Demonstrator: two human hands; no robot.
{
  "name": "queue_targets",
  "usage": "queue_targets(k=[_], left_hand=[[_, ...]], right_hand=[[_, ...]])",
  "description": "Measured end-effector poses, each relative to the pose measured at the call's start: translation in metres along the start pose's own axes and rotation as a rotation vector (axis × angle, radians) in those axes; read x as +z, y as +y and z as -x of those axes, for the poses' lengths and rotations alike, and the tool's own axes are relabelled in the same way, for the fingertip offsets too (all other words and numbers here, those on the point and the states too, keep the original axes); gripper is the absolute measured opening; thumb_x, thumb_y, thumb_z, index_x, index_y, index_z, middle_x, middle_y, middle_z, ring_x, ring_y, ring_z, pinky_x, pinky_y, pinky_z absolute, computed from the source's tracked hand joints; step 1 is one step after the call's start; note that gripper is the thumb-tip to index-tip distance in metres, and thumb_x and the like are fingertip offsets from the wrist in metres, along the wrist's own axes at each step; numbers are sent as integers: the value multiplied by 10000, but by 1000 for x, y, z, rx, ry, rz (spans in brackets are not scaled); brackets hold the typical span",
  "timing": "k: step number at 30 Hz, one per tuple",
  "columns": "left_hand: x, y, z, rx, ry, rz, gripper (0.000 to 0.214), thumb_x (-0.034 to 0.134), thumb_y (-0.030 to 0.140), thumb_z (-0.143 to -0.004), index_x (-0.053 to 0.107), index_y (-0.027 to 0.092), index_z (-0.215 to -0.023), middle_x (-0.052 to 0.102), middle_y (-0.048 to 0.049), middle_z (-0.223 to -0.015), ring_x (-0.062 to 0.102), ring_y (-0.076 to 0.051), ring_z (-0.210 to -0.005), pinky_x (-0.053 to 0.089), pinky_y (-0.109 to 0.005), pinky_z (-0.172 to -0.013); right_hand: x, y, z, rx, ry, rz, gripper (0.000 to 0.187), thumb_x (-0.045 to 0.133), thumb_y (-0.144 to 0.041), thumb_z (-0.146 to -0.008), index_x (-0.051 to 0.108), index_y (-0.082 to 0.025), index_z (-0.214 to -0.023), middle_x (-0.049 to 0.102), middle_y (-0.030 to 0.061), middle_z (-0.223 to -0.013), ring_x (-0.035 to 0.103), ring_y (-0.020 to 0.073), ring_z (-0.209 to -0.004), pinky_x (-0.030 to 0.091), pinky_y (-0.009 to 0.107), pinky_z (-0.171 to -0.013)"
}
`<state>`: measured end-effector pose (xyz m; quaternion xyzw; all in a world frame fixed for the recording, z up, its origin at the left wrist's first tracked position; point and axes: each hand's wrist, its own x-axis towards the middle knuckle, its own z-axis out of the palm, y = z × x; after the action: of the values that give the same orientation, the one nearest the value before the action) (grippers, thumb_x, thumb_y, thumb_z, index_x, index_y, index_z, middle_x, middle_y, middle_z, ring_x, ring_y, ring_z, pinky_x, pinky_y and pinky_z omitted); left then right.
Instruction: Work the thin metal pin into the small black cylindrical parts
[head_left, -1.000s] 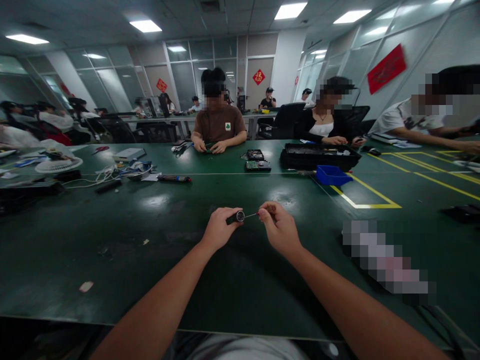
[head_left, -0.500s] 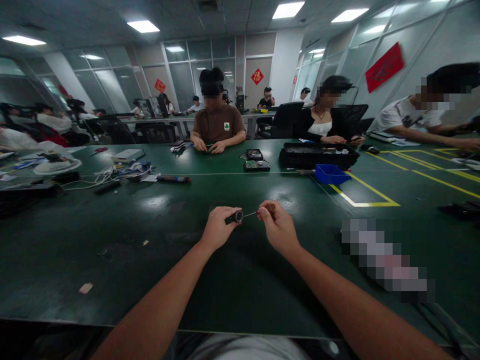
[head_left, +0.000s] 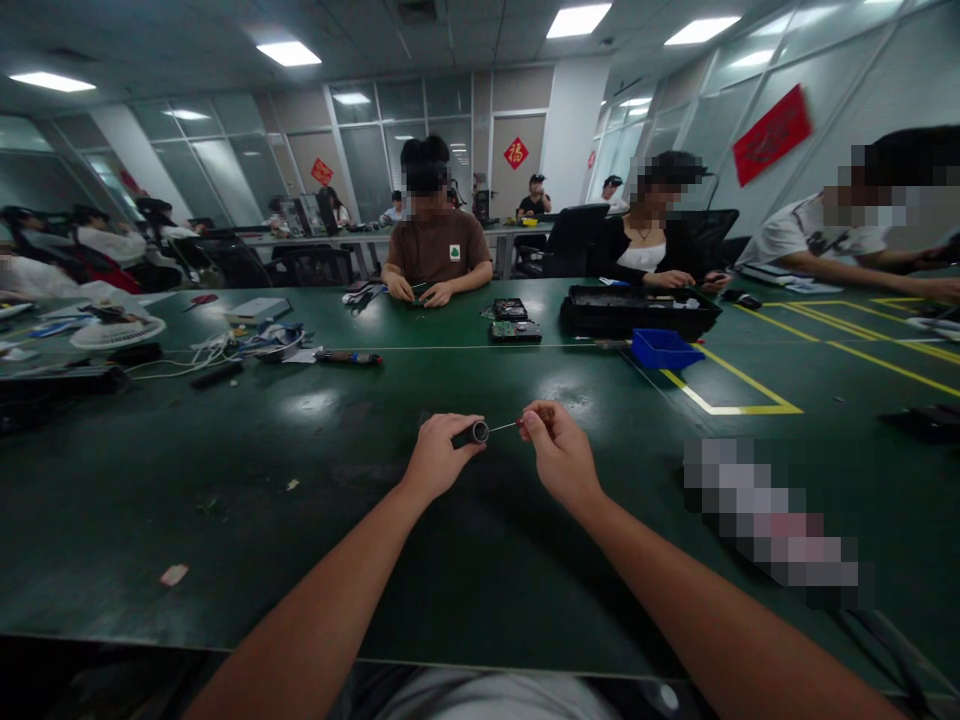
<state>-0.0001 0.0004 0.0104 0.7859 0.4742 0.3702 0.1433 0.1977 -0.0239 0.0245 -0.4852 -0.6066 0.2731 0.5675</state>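
Fingers and thumb of my left hand (head_left: 440, 452) are closed round a short black cylinder (head_left: 478, 432), whose round, ringed end faces me and to the right. What exactly the cylinder belongs to I cannot make out. My right hand (head_left: 561, 450) pinches a thin screwdriver (head_left: 507, 426) by its small reddish handle, mostly hidden by the fingers. The screwdriver's metal shaft points left, its tip at or just beside the cylinder's right rim; contact is too small to tell. Both hands are held above the green table (head_left: 262, 520).
Across the table sits a person (head_left: 437, 250) with both hands on small parts. Circuit-board parts (head_left: 516, 330), a black tray (head_left: 637, 312) and a blue bin (head_left: 666, 349) stand beyond my hands. A dark cylindrical tool (head_left: 349, 357) and tangled cables (head_left: 202, 352) lie left; a blurred-out object (head_left: 772, 515) lies right.
My right hand and the screwdriver have shifted very slightly right. The left hand keeps its hold on the cylinder, nearly still.
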Motion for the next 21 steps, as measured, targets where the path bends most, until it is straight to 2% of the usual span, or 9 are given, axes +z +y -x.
queue_targets(k=[5, 12, 21], left_hand=[[0, 0, 0, -18, -31, 16, 393, 780, 204, -787, 698, 255, -1168, 725, -32, -1136, 615, -240, -1059, 437, -414, -956], [2, 0, 0, -35, -49, 20, 390, 775, 200, -789, 700, 259, -1167, 726, -36, -1128, 620, -239, -1044, 443, -409, -948], [3, -4, 1, -35, -77, 22, 401, 774, 194, -788, 696, 257, -1176, 717, -38, -1150, 623, -238, -1062, 441, -408, -960]], right_hand=[[-6, -5, 1, -38, 63, 8, 180, 503, -399, -961, 574, -235, -941, 633, 22, -811, 594, 188, -731, 458, 319, -677], [-5, -8, 2, -103, -17, 65, 175, 487, -378, -970, 573, -231, -926, 639, 23, -798, 606, 189, -722, 456, 319, -681], [-9, -13, -1, -99, 25, 218, 178, 472, -354, -964, 566, -219, -895, 618, 14, -749, 561, 179, -648, 401, 305, -627]])
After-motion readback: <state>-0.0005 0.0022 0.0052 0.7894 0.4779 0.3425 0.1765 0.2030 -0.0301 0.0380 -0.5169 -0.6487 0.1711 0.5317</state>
